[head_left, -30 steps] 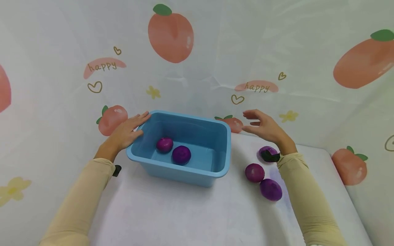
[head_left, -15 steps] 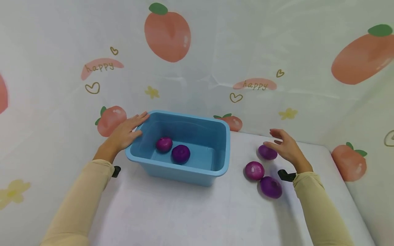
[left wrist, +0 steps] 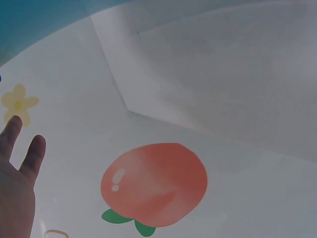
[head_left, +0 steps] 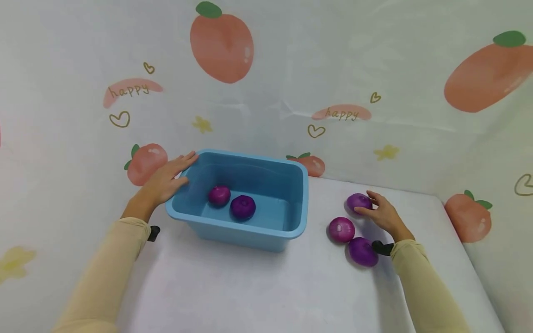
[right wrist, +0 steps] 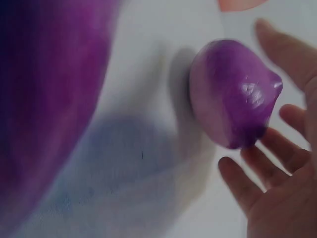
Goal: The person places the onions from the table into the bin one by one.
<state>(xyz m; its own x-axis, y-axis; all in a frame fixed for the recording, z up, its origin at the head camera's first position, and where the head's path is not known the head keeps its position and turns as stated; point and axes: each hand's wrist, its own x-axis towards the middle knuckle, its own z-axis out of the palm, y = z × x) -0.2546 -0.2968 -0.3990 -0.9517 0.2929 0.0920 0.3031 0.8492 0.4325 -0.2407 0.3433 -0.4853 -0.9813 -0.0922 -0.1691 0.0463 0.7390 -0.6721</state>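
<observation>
My left hand (head_left: 163, 184) rests with extended fingers on the left rim of a light blue plastic bin (head_left: 237, 237). Inside lie two purple onions, one rounder (head_left: 219, 196) and one darker (head_left: 243, 207). At the right, my right hand (head_left: 385, 216) reaches around the farthest onion (head_left: 357, 202) on the table. In the right wrist view, that purple onion (right wrist: 233, 94) has a pointed tip facing the palm. The fingers are spread beside it, and the thumb stands apart from it. The left wrist view catches only part of the left hand (left wrist: 17, 193).
Two more onions, one pinkish purple (head_left: 341, 230) and one darker (head_left: 363, 252), lie close together nearer me, below the right hand. A white cloth covers the table (head_left: 233, 291). Behind the bin rises a white backdrop (head_left: 266, 92) printed with fruit.
My right hand has moved right and down from above the table to the farthest onion. My left hand has stayed on the bin's rim. The view has shifted slightly.
</observation>
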